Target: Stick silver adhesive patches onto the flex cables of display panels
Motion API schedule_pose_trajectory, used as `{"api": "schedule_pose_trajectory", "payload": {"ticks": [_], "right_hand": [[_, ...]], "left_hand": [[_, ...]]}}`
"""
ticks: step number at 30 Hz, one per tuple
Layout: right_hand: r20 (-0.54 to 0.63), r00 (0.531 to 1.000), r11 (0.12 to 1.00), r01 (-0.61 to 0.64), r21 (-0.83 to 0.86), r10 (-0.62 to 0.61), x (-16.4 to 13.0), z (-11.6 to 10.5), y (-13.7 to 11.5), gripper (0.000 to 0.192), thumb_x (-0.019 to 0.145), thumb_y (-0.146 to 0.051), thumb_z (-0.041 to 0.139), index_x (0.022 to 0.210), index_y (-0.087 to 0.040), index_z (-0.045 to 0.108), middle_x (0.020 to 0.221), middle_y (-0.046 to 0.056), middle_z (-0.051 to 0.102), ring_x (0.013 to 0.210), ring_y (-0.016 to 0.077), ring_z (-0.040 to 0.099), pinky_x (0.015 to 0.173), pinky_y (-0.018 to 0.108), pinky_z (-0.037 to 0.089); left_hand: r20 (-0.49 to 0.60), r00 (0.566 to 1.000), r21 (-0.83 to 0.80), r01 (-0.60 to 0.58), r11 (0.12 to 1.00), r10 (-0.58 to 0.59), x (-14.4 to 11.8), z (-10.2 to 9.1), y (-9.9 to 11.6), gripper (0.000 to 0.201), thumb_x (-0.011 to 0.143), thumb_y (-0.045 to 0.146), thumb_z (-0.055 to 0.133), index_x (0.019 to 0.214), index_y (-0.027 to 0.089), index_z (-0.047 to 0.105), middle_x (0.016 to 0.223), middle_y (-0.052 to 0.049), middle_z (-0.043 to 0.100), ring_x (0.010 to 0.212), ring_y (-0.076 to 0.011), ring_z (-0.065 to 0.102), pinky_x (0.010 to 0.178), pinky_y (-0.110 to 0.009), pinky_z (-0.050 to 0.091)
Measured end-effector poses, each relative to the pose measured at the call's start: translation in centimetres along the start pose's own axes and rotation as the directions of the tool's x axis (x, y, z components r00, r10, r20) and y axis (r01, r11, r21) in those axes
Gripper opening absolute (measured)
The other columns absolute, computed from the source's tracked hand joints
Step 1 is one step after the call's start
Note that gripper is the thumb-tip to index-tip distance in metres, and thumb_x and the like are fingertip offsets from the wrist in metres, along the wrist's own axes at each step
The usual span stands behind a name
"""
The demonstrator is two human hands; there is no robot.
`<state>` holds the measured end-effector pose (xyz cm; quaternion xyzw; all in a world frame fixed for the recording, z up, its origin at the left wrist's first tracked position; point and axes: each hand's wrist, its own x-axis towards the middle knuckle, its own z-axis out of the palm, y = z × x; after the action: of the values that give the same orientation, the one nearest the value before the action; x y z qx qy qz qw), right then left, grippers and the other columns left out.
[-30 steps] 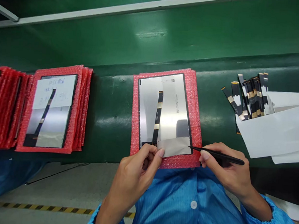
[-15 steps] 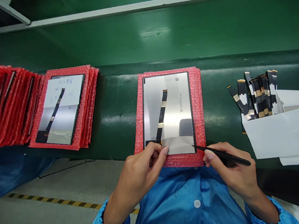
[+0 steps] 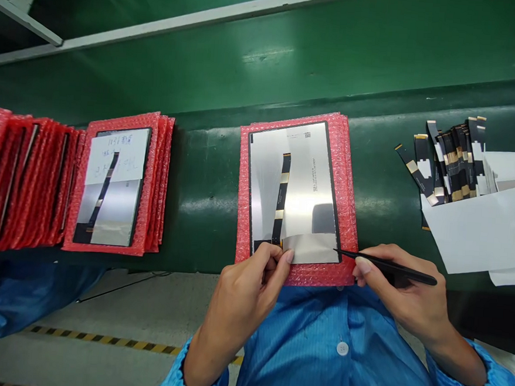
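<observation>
A silver display panel [image 3: 302,184] lies face down on a stack of red bubble-wrap sheets [image 3: 350,193] at the near edge of the green bench. A black and gold flex cable [image 3: 281,197] runs down its middle. My left hand [image 3: 251,289] pinches the near left corner of a translucent film [image 3: 313,247] that covers the panel's near end. My right hand [image 3: 403,291] grips black tweezers [image 3: 389,267], whose tip touches the panel's near right corner.
Another panel with a white handwritten label [image 3: 114,186] rests on a red bubble-wrap stack at left, beside several more red sleeves [image 3: 15,185]. Loose flex cables [image 3: 449,162] lie on white paper sheets [image 3: 488,227] at right. The floor with a striped line shows below.
The film, which stood lifted over much of the panel a second ago, now lies low at the near end. The view has shifted slightly; both hands keep their grip.
</observation>
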<state>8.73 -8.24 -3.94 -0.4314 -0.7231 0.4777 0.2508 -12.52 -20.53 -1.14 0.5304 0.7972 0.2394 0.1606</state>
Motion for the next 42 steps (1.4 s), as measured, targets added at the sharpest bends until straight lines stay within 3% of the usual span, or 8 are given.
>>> {"api": "schedule_pose_trajectory", "payload": {"ticks": [13, 21, 29, 33, 37, 42], "right_hand": [[-0.001, 1.0, 1.0, -0.014, -0.021, 0.014, 0.1, 0.0, 0.0, 0.01, 0.083, -0.041, 0.066, 0.083, -0.048, 0.073, 0.059, -0.008, 0.074, 0.047, 0.0209, 0.071, 0.043, 0.035, 0.061], [-0.035, 0.999, 0.999, 0.041, -0.014, -0.041, -0.3, 0.1, 0.5, 0.007, 0.083, -0.037, 0.069, 0.087, -0.036, 0.074, 0.064, -0.003, 0.076, 0.051, 0.02, 0.072, 0.046, 0.031, 0.061], [-0.117, 0.992, 0.98, -0.028, 0.197, 0.052, -0.4, 0.2, 0.1, 0.032, 0.088, -0.029, 0.061, 0.11, -0.05, 0.07, 0.083, -0.005, 0.08, 0.054, 0.0225, 0.075, 0.051, 0.039, 0.067], [-0.035, 0.998, 0.99, 0.054, 0.133, -0.05, -0.6, -0.1, -0.1, 0.049, 0.089, -0.031, 0.057, 0.133, -0.053, 0.057, 0.091, -0.007, 0.084, 0.054, 0.0254, 0.075, 0.051, 0.042, 0.068], [0.048, 0.983, 0.983, 0.174, 0.052, -0.176, -0.4, 0.2, -0.4, 0.053, 0.09, -0.032, 0.058, 0.139, -0.05, 0.052, 0.088, -0.008, 0.085, 0.041, 0.0204, 0.07, 0.049, 0.036, 0.066], [0.059, 0.996, 0.995, 0.068, 0.075, -0.073, 0.9, 0.9, -1.2, 0.05, 0.096, -0.035, 0.05, 0.144, -0.048, 0.046, 0.103, -0.008, 0.083, 0.033, 0.014, 0.061, 0.041, 0.031, 0.062]], "left_hand": [[0.0, 0.999, 0.056, -0.032, 0.998, 0.032, 0.0, 0.0, 0.1, 0.024, 0.095, 0.043, 0.05, 0.081, 0.025, 0.057, 0.056, 0.012, 0.051, 0.041, -0.002, 0.045, 0.042, -0.014, 0.035], [-0.007, 0.999, 0.125, -0.031, 0.992, 0.032, -0.2, 0.2, 0.1, 0.025, 0.095, 0.046, 0.048, 0.083, 0.026, 0.056, 0.058, 0.012, 0.056, 0.043, -0.0036, 0.051, 0.042, -0.015, 0.038], [-0.002, 1.0, 0.117, -0.019, 0.993, 0.019, -0.3, 0.3, -0.2, 0.025, 0.095, 0.048, 0.048, 0.083, 0.027, 0.056, 0.058, 0.011, 0.058, 0.043, -0.0049, 0.055, 0.042, -0.016, 0.04], [-0.005, 1.0, 0.112, -0.03, 0.993, 0.031, -0.2, 0.2, -0.2, 0.025, 0.095, 0.049, 0.048, 0.084, 0.028, 0.057, 0.057, 0.011, 0.056, 0.042, -0.005, 0.054, 0.041, -0.016, 0.039], [-0.002, 0.999, 0.107, -0.039, 0.993, 0.039, -0.1, 0.2, -0.1, 0.027, 0.096, 0.048, 0.046, 0.084, 0.027, 0.057, 0.058, 0.01, 0.058, 0.042, -0.0052, 0.055, 0.04, -0.016, 0.04], [-0.009, 0.999, 0.086, -0.031, 0.996, 0.032, -0.2, 0.3, -0.1, 0.023, 0.096, 0.047, 0.048, 0.084, 0.03, 0.058, 0.059, 0.005, 0.063, 0.044, -0.0081, 0.059, 0.039, -0.02, 0.042]]}}
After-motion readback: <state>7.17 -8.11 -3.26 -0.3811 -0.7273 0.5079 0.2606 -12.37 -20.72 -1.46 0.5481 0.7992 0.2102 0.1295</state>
